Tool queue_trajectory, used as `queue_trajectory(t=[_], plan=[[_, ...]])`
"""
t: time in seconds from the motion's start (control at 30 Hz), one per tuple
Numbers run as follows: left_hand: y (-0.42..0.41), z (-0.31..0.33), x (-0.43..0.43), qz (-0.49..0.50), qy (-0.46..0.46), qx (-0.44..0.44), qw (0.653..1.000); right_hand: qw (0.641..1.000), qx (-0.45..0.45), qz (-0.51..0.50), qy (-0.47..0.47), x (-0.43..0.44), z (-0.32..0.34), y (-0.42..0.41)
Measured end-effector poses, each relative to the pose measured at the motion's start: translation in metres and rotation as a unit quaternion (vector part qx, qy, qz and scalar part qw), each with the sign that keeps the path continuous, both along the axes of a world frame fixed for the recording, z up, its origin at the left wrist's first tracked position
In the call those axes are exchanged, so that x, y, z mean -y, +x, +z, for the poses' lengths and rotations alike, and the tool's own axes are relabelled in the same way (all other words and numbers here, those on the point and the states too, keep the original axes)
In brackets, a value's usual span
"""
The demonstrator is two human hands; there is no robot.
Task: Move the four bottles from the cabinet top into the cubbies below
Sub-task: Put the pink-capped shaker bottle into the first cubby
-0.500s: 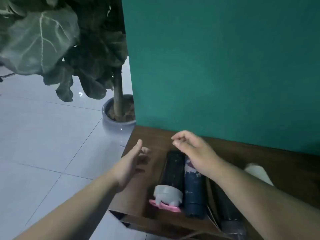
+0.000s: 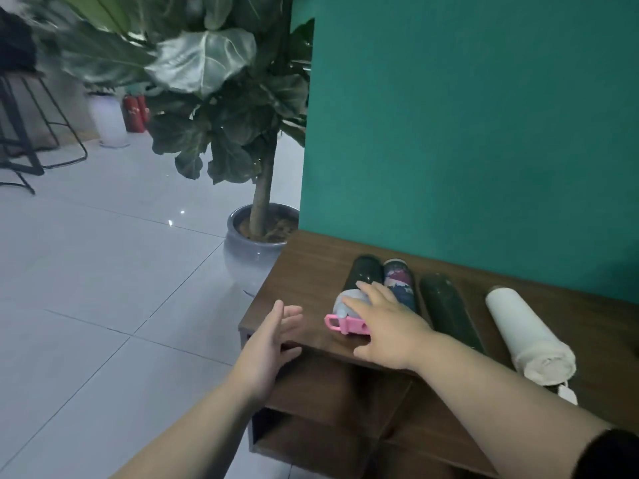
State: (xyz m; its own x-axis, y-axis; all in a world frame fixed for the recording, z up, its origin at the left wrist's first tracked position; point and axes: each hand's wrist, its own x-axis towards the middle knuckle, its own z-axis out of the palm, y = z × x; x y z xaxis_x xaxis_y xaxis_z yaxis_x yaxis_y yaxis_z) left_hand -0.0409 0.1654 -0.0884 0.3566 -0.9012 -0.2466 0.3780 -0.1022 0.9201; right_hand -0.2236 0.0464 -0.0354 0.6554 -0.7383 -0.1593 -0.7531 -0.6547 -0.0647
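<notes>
Several bottles lie side by side on the brown cabinet top (image 2: 311,267). The leftmost is dark with a grey cap and pink handle (image 2: 361,271); beside it lies a patterned dark-blue bottle (image 2: 397,278), then a dark green bottle (image 2: 446,305), then a white bottle (image 2: 522,326). My right hand (image 2: 383,326) rests over the grey cap and pink handle, fingers spread; whether it grips is unclear. My left hand (image 2: 273,337) hovers open at the cabinet's front-left corner, holding nothing. Cubbies (image 2: 339,402) open below the top.
A potted fiddle-leaf plant in a grey pot (image 2: 249,250) stands on the tiled floor left of the cabinet. A teal wall (image 2: 466,133) backs the cabinet. Stool legs (image 2: 34,146), a white bin and red extinguishers stand far left.
The view has pulled back and up, showing more of the cabinet. My right hand came down from above the bottles onto the capped end of the leftmost bottle. My left hand moved toward the front edge.
</notes>
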Motion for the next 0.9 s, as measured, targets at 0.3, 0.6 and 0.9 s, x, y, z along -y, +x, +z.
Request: queue_trajectory(t=[0.3, 0.6, 0.9], plan=[[-0.013, -0.081, -0.055, 0.009, 0.052, -0.069, 0.996, 0.992, -0.049, -0.015, -0.120, 0.007, -0.020, 0.021], [-0.002, -0.101, -0.056, 0.001, 0.035, -0.103, 0.994, 0.987, 0.083, -0.002, -0.141, -0.051, -0.007, 0.029], [0.006, -0.103, -0.074, 0.017, 0.052, -0.172, 0.984, 0.931, 0.346, -0.059, 0.103, -0.139, 0.024, 0.024]])
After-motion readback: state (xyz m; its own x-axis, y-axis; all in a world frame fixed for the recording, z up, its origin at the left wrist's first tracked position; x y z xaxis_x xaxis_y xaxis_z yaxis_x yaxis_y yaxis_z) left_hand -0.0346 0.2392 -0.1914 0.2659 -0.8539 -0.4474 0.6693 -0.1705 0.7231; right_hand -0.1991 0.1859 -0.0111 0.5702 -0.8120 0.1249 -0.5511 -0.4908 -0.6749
